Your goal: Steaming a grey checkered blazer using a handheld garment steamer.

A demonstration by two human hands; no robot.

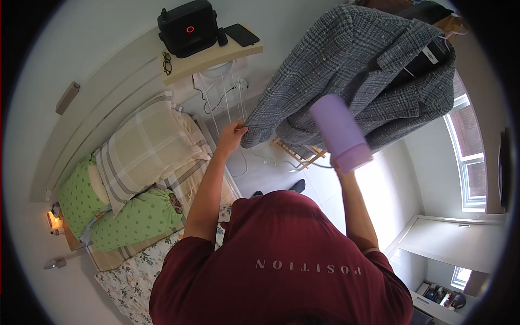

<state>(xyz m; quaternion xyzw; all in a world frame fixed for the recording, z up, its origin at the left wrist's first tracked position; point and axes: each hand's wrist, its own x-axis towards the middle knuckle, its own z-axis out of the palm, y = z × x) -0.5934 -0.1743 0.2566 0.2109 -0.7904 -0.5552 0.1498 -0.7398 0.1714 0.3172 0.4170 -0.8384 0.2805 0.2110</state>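
Note:
A grey woven blazer (349, 44) hangs from a pink hanger (455, 33) at the upper right, its front falling partly open. At the end of one sleeve, my left hand (232, 137) pinches the cuff and draws the sleeve out to the left. Before the jacket's lower part is a purple cylindrical handheld appliance (340, 130), probably a garment steamer, slightly blurred. My right hand (340, 170) holds it from below, and most of the fingers are hidden behind its body. A grey cord (321, 165) runs close to this hand.
Left stands a bed with a plaid pillow (150, 146) and a green dotted bolster (134, 221). A wall shelf (211, 57) bears a black device (189, 30), eyeglasses (167, 63) and a tablet (242, 35). Beneath the jacket is a folding wooden stand (300, 154); cords lie on the floor.

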